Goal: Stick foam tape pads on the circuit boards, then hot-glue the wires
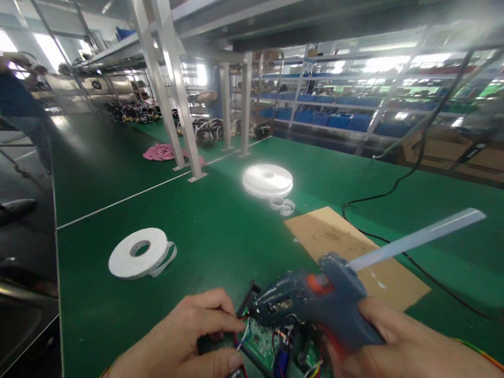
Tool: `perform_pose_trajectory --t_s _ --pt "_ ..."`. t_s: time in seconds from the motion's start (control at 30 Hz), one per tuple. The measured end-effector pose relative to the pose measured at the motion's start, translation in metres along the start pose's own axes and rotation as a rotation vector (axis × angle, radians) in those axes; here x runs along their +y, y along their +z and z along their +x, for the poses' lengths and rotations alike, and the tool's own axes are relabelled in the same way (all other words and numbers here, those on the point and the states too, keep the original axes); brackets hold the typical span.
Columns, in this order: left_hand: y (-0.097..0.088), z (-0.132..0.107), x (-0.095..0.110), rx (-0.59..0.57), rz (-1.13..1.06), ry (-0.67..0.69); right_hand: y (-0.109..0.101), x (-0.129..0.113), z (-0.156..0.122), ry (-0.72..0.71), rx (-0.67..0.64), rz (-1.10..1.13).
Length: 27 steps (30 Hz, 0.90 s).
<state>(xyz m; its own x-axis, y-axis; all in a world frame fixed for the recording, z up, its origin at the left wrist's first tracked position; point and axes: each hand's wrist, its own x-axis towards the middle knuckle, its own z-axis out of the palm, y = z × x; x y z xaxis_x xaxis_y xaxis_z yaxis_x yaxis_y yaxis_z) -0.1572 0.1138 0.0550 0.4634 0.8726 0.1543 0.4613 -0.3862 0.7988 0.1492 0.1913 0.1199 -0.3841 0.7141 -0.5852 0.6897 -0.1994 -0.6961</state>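
Observation:
My right hand is wrapped around the handle of a dark grey glue gun with orange parts. A long translucent glue stick sticks out of its back end. The nozzle points left and down at the edge of a green circuit board in a dark frame. My left hand is curled at the board's left side, with thin red, white and blue wires at its thumb and fingertips. A blue component and several coloured wires sit on the board; its lower part runs out of view.
Two white tape rolls lie on the green table: one at left, another farther back. Brown cardboard lies behind the glue gun, beside a black cable. Metal posts hold an overhead shelf. A person stands at far left.

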Motion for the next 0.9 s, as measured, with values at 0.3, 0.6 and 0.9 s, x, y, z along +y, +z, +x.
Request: perform_pose_trajectory --t_s 0.3,0.6,0.9 --pt "-0.001 0.0 0.002 0.01 -0.014 0.012 0.0 -0.006 -0.003 0.022 0.044 -0.029" --pt "-0.001 0.0 0.001 0.01 0.002 -0.008 -0.001 0.0 -0.003 0.033 0.054 0.028" --pt "-0.002 0.001 0.005 0.015 0.026 -0.011 -0.005 0.022 0.008 0.032 0.021 0.004"
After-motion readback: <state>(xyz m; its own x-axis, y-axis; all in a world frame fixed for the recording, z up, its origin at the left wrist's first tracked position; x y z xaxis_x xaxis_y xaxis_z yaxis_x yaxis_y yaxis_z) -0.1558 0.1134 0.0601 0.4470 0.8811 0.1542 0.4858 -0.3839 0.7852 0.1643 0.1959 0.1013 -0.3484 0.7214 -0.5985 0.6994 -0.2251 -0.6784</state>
